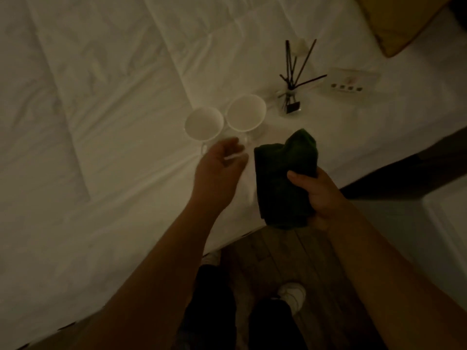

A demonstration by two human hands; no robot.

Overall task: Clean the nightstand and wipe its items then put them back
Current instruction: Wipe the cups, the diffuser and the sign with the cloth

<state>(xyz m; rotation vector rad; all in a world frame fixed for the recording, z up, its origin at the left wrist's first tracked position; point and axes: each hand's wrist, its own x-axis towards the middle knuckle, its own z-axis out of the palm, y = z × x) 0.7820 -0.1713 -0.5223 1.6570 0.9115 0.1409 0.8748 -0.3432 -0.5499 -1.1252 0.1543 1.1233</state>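
Right hand point(321, 198) has its grip curled tight around a dark green cloth point(283, 178), held over the bed point(101, 122) edge. Left hand point(219, 168) hovers with fingers loosely spread just beside two white mugs point(204, 123) on the sheet, reed diffuser point(290, 102) close behind them.

The picture is dim with a yellowish cast and soft all over. The white bedsheet point(113, 97) is the brightest area; the floor point(290, 251) sinks into shadow. Wide-angle bending shows at the edges.
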